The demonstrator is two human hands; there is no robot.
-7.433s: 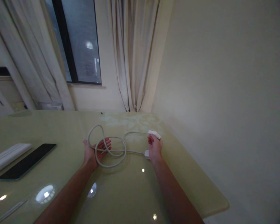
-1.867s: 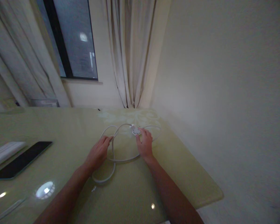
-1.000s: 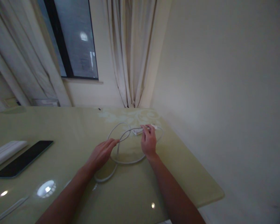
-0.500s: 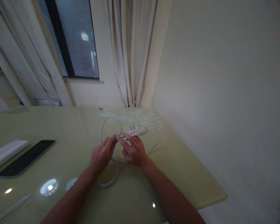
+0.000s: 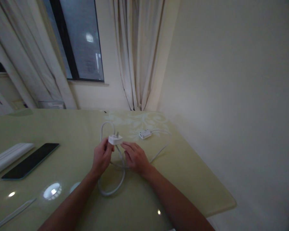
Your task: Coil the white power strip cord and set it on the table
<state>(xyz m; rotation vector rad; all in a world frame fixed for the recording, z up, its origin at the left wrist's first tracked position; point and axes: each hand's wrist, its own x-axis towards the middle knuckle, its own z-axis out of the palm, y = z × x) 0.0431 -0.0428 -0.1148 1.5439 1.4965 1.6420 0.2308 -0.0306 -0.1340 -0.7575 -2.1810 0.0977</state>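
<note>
A white cord point(image 5: 120, 183) lies in loops on the pale green glossy table point(image 5: 183, 179). My left hand point(image 5: 101, 157) is closed on the cord's white plug point(image 5: 115, 139), holding it up with its prongs pointing upward. My right hand point(image 5: 134, 156) rests on the cord loops just right of the left hand, fingers stretched toward the plug. The cord's small white socket block point(image 5: 144, 134) lies on the table beyond my right hand, untouched.
A black tablet point(image 5: 30, 160) and a long white power strip point(image 5: 8, 158) lie at the left. Another white cable point(image 5: 12, 214) runs along the near left edge. Curtains point(image 5: 137, 54), a dark window and a bare wall stand behind; the table's right edge is close.
My left hand has taken the plug and raised it. My right hand has drawn back from the socket block toward the middle. The socket block now lies free on the table.
</note>
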